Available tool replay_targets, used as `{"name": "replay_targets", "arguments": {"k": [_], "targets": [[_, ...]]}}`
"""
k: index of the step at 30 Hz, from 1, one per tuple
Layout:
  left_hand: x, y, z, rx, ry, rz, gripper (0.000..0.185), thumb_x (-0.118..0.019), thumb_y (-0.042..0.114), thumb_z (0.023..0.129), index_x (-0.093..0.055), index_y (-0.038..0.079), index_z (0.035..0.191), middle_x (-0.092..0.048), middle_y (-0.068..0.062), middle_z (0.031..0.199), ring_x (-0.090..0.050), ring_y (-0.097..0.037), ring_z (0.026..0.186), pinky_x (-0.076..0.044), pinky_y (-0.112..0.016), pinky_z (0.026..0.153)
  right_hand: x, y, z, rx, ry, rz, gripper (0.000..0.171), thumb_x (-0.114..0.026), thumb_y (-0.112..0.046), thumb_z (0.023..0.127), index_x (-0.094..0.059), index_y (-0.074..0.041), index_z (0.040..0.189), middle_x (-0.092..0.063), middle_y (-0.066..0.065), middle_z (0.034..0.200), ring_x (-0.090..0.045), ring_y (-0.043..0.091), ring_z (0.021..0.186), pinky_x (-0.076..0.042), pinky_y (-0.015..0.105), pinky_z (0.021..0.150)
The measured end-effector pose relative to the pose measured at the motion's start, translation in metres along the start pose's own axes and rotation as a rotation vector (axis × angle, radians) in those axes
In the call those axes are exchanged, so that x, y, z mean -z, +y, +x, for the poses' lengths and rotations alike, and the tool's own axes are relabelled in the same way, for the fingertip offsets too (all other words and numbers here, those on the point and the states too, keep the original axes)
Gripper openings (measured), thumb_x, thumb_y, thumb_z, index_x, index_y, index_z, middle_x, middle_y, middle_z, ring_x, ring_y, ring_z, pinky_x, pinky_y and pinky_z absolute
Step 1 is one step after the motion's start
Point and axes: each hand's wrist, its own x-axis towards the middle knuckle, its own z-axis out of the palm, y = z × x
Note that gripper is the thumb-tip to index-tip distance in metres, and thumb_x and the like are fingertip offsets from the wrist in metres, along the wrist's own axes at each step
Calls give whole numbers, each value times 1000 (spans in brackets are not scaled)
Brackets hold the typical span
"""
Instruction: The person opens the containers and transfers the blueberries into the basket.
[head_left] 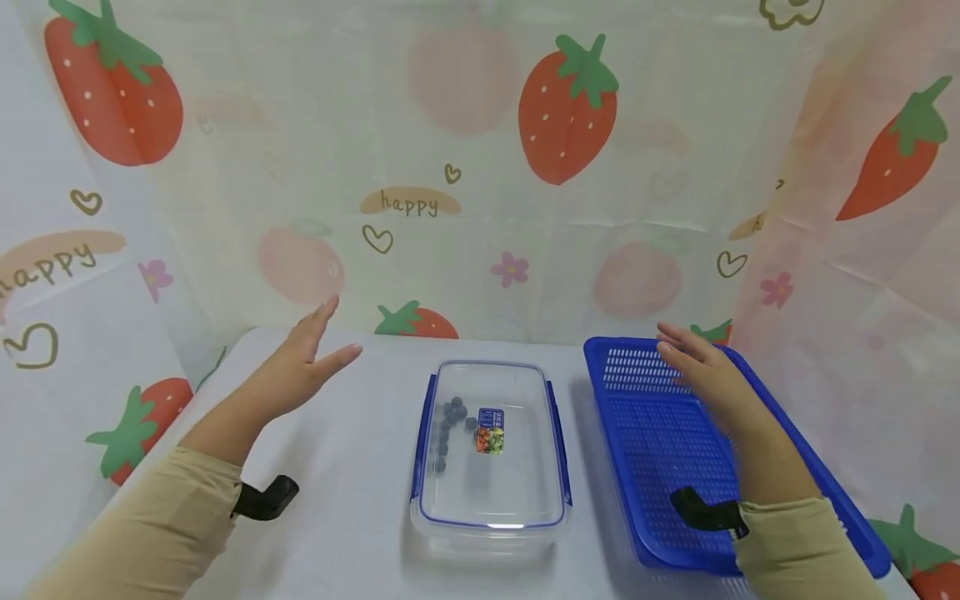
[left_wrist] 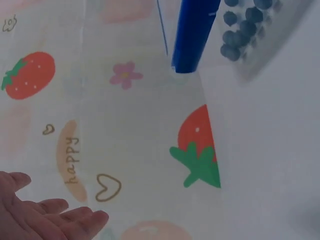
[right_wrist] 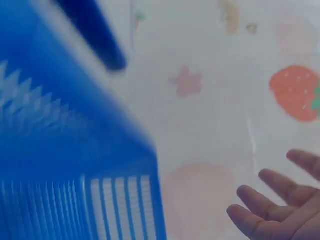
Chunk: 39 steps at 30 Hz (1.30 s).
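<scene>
A clear lidded food container (head_left: 517, 492) with blue side clips stands in the middle of the white table. Through its lid show several small dark round fruits, perhaps blueberries (head_left: 442, 446), along the left side. My left hand (head_left: 300, 375) is raised to the left of the container, fingers straight, holding nothing. Over the blue plastic basket (head_left: 622, 467) on the right hovers my right hand (head_left: 701, 375), its fingers extended and nothing in them. In the left wrist view the fruits (left_wrist: 247, 27) sit beside a blue clip (left_wrist: 195, 37).
A white cloth (head_left: 337, 517) covers the table. Behind and at both sides hangs a curtain (head_left: 480, 208) printed with strawberries and hearts. Black wrist mounts (head_left: 266, 498) sit on both of the person's forearms.
</scene>
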Motion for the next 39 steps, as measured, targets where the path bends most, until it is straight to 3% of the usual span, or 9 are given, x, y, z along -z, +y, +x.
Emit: {"name": "replay_targets", "arguments": {"k": [3,6,15,21,26,32,39], "targets": [[-8,4,-1,18,1,-130,86,-49,49,90,7,18,148,1,-16,152,-11,-40,136,-19,-60,102,-20,-10,1,8,18,174,62,-41,-32,98,-16,-1,145,-22,26,145,-24,43,130,-21,58,103],[-17,7,-3,47,-13,-233,87,-52,48,89,5,20,148,-2,-17,152,-16,-41,135,-23,-60,100,-42,-21,1,-3,37,277,61,-42,-30,98,-17,-2,145,-23,25,145,-26,42,129,-21,55,104],[-48,5,-6,93,-70,-313,85,-53,49,88,2,22,148,-6,-17,152,-19,-39,135,-25,-61,99,-97,-34,8,-152,79,452,57,-44,-23,96,-21,-9,146,-16,20,148,-26,40,131,-23,53,105],[-68,0,-8,158,-103,-353,85,-54,50,87,-2,22,148,-7,-16,152,-21,-38,135,-26,-59,100,-129,-24,7,-226,98,424,57,-45,-24,95,-21,-12,146,-12,20,150,-15,42,134,-11,63,103],[-85,-2,-8,205,-111,-442,87,-58,48,85,-3,20,147,-10,-16,151,-25,-38,133,-29,-53,101,-145,-13,3,-268,143,448,63,-45,-22,94,-13,-12,147,-3,23,150,-6,43,135,-3,67,100],[-105,-2,-7,288,-101,-510,80,-61,37,87,-12,17,146,-21,-16,148,-37,-35,128,-39,-43,96,-146,1,4,-302,210,477,65,-45,-20,94,-8,-10,148,-5,25,149,-6,44,134,-2,66,100],[-121,-4,-7,303,-105,-543,71,-62,31,87,-24,15,144,-30,-16,145,-42,-35,123,-46,-39,89,-140,10,10,-314,228,467,66,-45,-19,94,-8,-11,148,1,22,151,2,37,137,-2,67,101]]}}
